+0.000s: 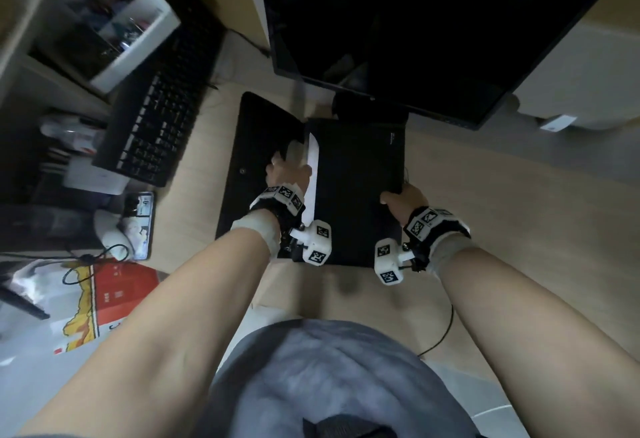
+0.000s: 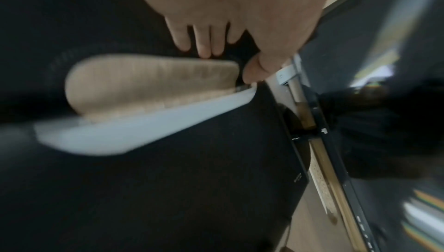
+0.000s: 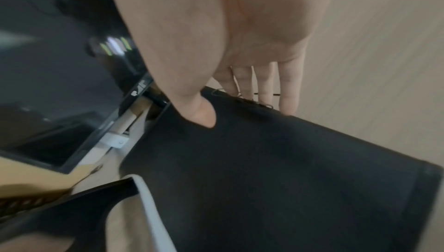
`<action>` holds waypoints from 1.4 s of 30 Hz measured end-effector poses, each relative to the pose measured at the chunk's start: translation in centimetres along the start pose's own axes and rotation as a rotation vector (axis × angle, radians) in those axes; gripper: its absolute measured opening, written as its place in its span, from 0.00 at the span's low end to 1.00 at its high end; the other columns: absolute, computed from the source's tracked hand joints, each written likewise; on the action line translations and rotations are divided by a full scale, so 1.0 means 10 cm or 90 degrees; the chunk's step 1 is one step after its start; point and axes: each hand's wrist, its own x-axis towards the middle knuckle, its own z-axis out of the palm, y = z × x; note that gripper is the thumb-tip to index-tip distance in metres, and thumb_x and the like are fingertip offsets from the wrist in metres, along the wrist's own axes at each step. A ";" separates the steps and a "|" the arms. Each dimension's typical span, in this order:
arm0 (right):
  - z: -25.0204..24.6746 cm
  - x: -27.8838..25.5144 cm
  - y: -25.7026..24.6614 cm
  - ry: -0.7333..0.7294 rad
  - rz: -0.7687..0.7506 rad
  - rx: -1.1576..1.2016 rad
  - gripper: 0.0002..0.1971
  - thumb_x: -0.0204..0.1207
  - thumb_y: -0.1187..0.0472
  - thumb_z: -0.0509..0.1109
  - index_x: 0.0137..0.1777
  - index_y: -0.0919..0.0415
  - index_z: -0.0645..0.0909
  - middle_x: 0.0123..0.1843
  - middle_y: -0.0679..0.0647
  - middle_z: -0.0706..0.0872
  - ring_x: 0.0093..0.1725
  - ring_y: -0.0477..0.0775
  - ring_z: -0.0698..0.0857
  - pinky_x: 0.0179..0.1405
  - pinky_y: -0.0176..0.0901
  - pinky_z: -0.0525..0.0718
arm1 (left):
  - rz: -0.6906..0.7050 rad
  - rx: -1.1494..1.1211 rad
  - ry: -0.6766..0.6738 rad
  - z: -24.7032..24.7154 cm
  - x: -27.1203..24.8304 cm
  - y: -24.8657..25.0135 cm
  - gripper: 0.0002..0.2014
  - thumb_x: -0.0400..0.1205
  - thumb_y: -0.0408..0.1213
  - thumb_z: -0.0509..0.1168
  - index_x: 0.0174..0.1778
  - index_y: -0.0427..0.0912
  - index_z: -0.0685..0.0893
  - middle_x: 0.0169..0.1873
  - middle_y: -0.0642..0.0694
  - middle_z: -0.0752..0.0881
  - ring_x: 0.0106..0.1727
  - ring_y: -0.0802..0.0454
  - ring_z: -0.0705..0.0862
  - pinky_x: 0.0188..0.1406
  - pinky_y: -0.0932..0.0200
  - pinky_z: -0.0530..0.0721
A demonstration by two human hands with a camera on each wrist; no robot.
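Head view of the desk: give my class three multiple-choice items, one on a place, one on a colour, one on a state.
1. Where is the keyboard? A left of the black case; B on it; C right of it.
2. The strip along the case's left edge is: A red; B white; C green.
3. The right hand is: A hanging free; B typing; C gripping the case's edge.
1 A, it lies far left; 2 B, pale against black; 3 C, thumb on top, fingers over the edge.

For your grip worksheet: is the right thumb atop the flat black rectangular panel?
Yes, the thumb of the right hand lies atop the flat black rectangular panel.
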 end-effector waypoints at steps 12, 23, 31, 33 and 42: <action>0.16 -0.48 -0.21 -0.012 -0.083 -0.069 0.36 0.73 0.51 0.69 0.81 0.63 0.65 0.78 0.63 0.71 0.73 0.68 0.73 0.70 0.61 0.76 | -0.036 -0.187 -0.038 -0.63 -0.34 -0.21 0.24 0.76 0.58 0.62 0.54 0.42 0.86 0.49 0.41 0.87 0.45 0.43 0.83 0.52 0.54 0.79; -0.21 -0.41 0.41 0.042 -0.058 0.104 0.27 0.78 0.58 0.70 0.76 0.64 0.73 0.65 0.58 0.82 0.60 0.59 0.82 0.65 0.56 0.82 | 0.024 -0.065 -0.259 0.27 -0.55 -0.11 0.20 0.87 0.39 0.59 0.74 0.36 0.76 0.72 0.35 0.77 0.73 0.39 0.76 0.60 0.60 0.79; -0.33 -0.06 0.54 0.046 -0.062 0.143 0.27 0.78 0.61 0.68 0.78 0.62 0.71 0.64 0.60 0.82 0.53 0.55 0.80 0.55 0.46 0.79 | 0.027 0.111 -0.272 0.77 -0.29 -0.09 0.28 0.86 0.28 0.57 0.83 0.40 0.59 0.81 0.37 0.63 0.80 0.38 0.67 0.77 0.52 0.68; -0.35 0.09 0.53 0.038 -0.045 0.138 0.28 0.80 0.60 0.68 0.79 0.60 0.68 0.69 0.62 0.81 0.55 0.55 0.80 0.57 0.46 0.79 | 0.046 0.170 -0.292 0.81 -0.24 -0.09 0.30 0.84 0.30 0.59 0.84 0.43 0.60 0.80 0.37 0.64 0.77 0.37 0.70 0.76 0.50 0.71; -0.27 0.50 0.25 -0.010 -0.056 -0.044 0.36 0.64 0.54 0.77 0.73 0.61 0.73 0.62 0.53 0.82 0.59 0.57 0.83 0.46 0.40 0.78 | 0.071 0.207 -0.285 0.59 -0.01 0.10 0.30 0.81 0.35 0.65 0.81 0.52 0.67 0.75 0.36 0.74 0.71 0.38 0.76 0.65 0.56 0.78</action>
